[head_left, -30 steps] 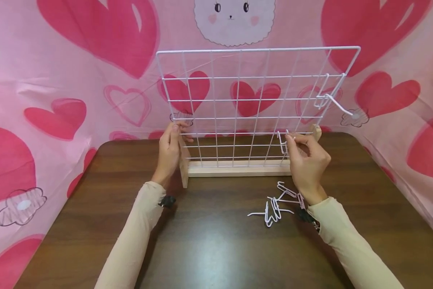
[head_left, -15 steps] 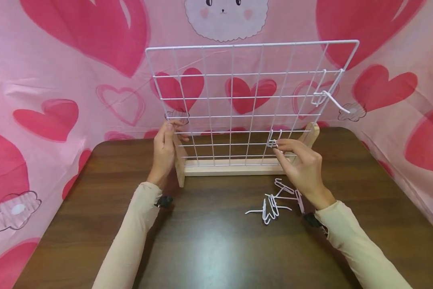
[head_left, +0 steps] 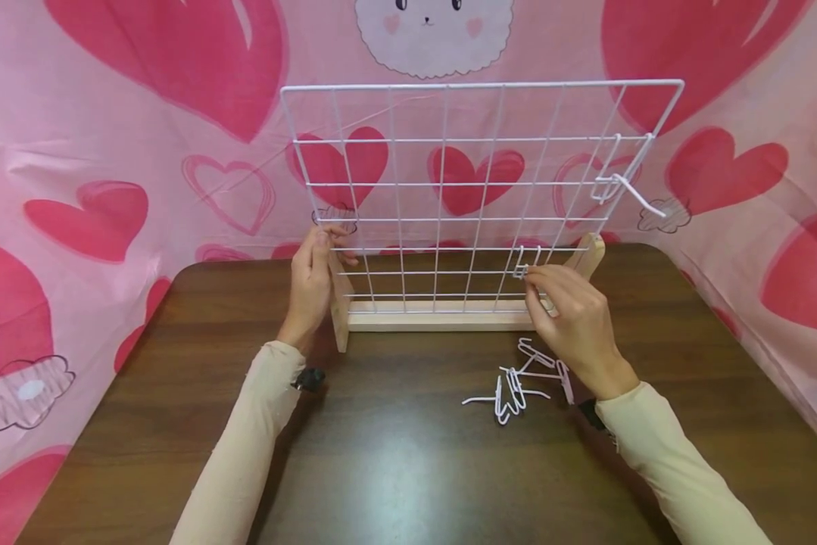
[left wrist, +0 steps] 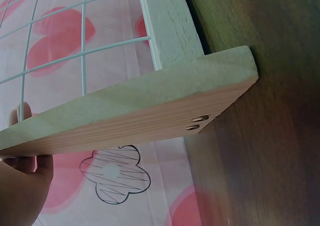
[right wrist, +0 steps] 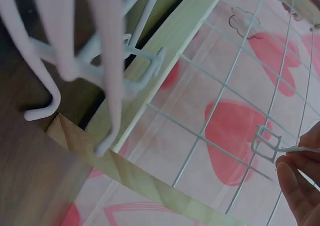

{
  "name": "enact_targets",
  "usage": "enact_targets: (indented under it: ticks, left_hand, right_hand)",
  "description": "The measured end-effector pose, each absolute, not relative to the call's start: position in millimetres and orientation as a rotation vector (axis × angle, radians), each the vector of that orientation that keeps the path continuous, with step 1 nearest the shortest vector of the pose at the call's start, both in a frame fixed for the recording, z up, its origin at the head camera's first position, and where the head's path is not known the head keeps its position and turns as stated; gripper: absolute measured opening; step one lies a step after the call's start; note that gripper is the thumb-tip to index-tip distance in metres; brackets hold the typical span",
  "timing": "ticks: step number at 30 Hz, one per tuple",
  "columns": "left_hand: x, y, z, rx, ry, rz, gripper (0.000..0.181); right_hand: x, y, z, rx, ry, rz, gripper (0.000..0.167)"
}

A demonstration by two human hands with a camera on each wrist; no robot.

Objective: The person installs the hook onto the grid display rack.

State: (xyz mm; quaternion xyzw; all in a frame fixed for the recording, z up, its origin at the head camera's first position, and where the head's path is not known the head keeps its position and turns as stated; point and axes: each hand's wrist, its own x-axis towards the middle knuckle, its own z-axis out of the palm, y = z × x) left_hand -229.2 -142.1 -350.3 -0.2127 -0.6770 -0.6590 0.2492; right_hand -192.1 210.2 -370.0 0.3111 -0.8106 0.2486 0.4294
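A white wire grid (head_left: pixel 483 85) leans back in a pale wooden stand (head_left: pixel 442 322). My left hand (head_left: pixel 309 276) holds the stand's left side panel (left wrist: pixel 125 116), thumb in front and fingers reaching behind. Between thumb and fingertips, my right hand (head_left: pixel 575 318) pinches the prong of a white wire hook (right wrist: pixel 290 149). That hook's rectangular back lies against the grid's lower right part; I cannot tell whether its bent tops are over a wire. Another white hook (head_left: pixel 640 198) hangs at the grid's upper right, prong pointing forward.
Several loose white hooks (head_left: pixel 513 386) lie tangled on the brown wooden table (head_left: pixel 394 469), in front of the stand's right half. They loom large and blurred in the right wrist view. A pink cloth (head_left: pixel 231 197) with hearts hangs behind and beside the table.
My right hand has moved slightly left along the grid with the hook, then a little back right. Its fingers look more closed together now. The left hand keeps its hold.
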Motion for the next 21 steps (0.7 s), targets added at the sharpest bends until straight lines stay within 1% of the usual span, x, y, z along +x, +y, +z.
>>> enact_targets:
  ticks: [6,9,14,21]
  left_hand:
    - [-245,-148,-367,-0.574,-1.845,-1.788,0.036]
    - [-247,-150,-371,-0.567,-1.847,-1.794,0.037]
    - [-248,-151,-372,-0.578,-1.845,-1.791,0.038]
    - [-249,-151,-371,-0.595,-1.842,-1.776,0.040]
  right_hand:
    - [-191,211,-366,0.763,-2.043,0.662,0.015]
    - [-190,209,-364,0.761,-2.040,0.695,0.015]
    - [-186,206,-357,0.776,-1.976,0.764,0.018]
    - [-178,197,-346,0.744,-1.900,0.815,0.017]
